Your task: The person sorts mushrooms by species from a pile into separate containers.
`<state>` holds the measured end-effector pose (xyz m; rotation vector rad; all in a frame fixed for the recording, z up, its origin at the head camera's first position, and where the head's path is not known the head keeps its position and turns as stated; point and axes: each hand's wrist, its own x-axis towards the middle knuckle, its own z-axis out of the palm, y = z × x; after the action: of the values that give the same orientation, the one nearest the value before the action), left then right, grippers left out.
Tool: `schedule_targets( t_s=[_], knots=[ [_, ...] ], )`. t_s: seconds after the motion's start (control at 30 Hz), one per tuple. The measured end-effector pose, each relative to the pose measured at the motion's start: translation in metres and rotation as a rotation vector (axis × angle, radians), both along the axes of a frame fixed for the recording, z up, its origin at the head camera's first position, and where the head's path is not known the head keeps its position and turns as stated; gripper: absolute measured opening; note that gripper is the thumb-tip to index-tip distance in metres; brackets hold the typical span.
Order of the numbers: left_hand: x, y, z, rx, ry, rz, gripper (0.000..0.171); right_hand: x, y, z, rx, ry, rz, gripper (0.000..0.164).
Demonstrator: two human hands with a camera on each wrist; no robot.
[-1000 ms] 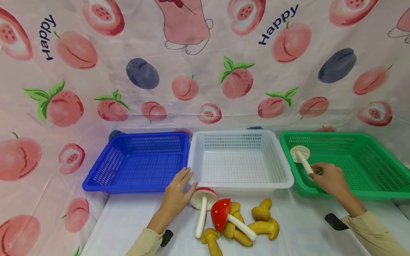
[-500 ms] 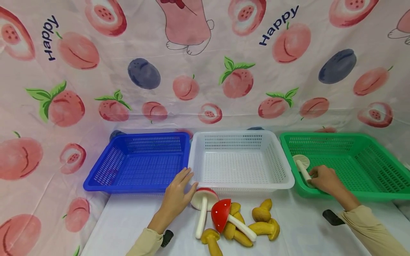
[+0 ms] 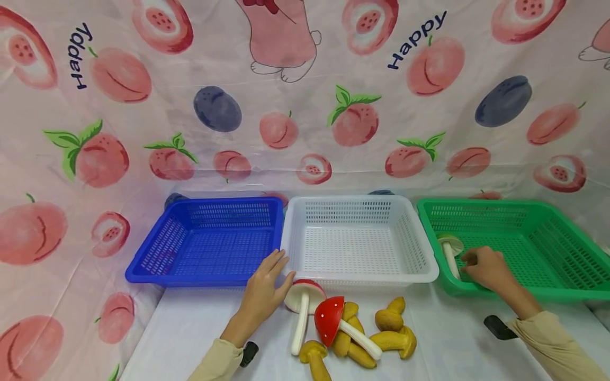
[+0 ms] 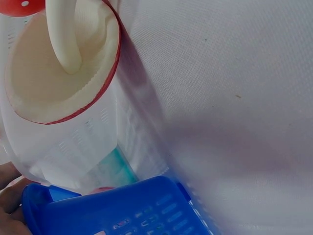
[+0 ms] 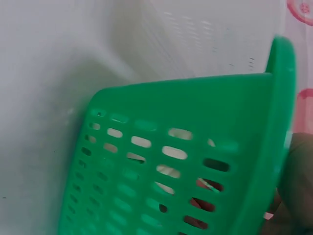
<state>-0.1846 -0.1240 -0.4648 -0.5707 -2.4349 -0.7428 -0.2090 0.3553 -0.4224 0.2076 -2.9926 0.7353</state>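
Note:
In the head view my right hand [image 3: 488, 269] is inside the green basket [image 3: 505, 290], its fingers loosely bent beside the stem of a pale toy mushroom [image 3: 451, 259]. That mushroom leans by the basket's left wall, cap toward the back. My left hand [image 3: 263, 286] has its fingers extended over the adjoining rims of the blue basket [image 3: 205, 279] and the white basket [image 3: 362, 276]. Just right of its thumb lies a red-rimmed toy mushroom [image 3: 301, 317], pale underside up. The right wrist view shows mostly the green basket's slotted wall [image 5: 220, 103], hiding most of that hand.
A red toy mushroom with white dots [image 3: 329, 320] lies across several brown toy mushrooms [image 3: 392, 338] on the white tablecloth [image 3: 443, 344], in front of the white basket. A fruit-printed cloth [image 3: 305, 106] hangs behind the three baskets.
My right hand lowered the pale mushroom into the green basket and let go of its stem; the mushroom now leans there apart from the fingers. The left hand stayed put.

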Motion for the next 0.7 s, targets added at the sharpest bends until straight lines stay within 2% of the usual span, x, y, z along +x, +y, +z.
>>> schedule_targets(
  t_s=[0.2, 0.7],
  knots=[
    [0.0, 0.0, 0.0, -0.002, 0.006, 0.004, 0.037, 0.006, -0.003, 0.007, -0.01, 0.007, 0.018, 0.028],
    [-0.001, 0.0, 0.0, -0.005, 0.02, -0.003, 0.038, 0.029, -0.023, 0.03, -0.022, 0.188, 0.059, 0.026]
  ],
)
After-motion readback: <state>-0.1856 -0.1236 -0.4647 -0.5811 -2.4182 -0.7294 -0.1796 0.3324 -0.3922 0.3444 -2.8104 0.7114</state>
